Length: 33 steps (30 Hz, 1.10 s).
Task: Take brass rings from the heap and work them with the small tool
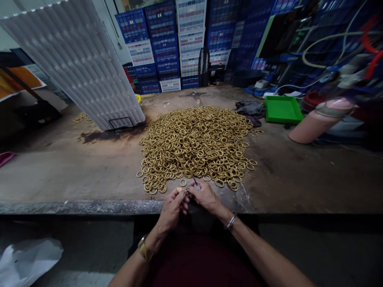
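A wide heap of brass-coloured rings lies on the worktable. At its near edge, my left hand is closed with fingertips pinching a small brass-coloured ring, mostly hidden by the fingers. My right hand meets it there, its fingers closed round a thin dark tool whose tip points up and away; its kind is not clear. One loose ring lies flat just beyond my fingertips.
The worktable has its front edge close to me. A tall ribbed white panel stack leans at left on a wire stand. Blue and white crates stand behind. To the right are a green tray, a pink bottle and a dark cloth.
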{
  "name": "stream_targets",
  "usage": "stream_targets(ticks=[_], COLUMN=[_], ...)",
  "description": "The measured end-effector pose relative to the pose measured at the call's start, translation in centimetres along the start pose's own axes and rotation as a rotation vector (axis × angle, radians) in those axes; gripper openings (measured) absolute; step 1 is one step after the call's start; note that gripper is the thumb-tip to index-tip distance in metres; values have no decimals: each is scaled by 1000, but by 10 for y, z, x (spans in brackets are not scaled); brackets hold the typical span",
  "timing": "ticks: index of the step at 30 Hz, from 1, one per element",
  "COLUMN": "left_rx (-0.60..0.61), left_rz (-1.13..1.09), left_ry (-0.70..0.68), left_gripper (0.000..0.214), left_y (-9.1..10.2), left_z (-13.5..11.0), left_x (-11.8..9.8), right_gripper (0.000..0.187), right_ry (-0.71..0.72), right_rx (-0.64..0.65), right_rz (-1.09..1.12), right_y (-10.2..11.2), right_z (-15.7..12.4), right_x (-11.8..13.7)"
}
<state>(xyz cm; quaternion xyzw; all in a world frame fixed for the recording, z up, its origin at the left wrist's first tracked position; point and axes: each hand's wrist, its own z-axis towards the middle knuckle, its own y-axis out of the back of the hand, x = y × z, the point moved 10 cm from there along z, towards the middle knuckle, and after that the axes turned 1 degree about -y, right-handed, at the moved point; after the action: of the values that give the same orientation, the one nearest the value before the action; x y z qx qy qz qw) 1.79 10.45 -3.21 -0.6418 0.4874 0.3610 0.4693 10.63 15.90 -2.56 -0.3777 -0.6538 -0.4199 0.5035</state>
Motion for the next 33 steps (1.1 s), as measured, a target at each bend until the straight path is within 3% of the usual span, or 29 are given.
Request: stream_targets(ticks=[4,9,17,22,27,33], left_rx=[-18,-14,-18,-16,75,-9], left_rz=[-68,-33,42,-27,-203,-436], left_ry=[-27,-80,-113,-83,-32,44], left_gripper=[31,31,32,31,25,21], left_y=[3,6,9,7,-3,11], left_z=[0,1,3,-3,-15,-14], left_x=[-3,-6,-4,-4,-10,0], right_gripper=[14,15,18,21,26,21], right_ry=[133,293,254,181,92,114], right_rx=[-129,35,88,118,24,-110], right_rz=[-284,-530,-745,-867,-1005,-1015], right_y=[14,-6,-15,-16,-5,-8], right_z=[-5,-18,-22,-16,0,8], right_x=[11,24,22,16,15,28])
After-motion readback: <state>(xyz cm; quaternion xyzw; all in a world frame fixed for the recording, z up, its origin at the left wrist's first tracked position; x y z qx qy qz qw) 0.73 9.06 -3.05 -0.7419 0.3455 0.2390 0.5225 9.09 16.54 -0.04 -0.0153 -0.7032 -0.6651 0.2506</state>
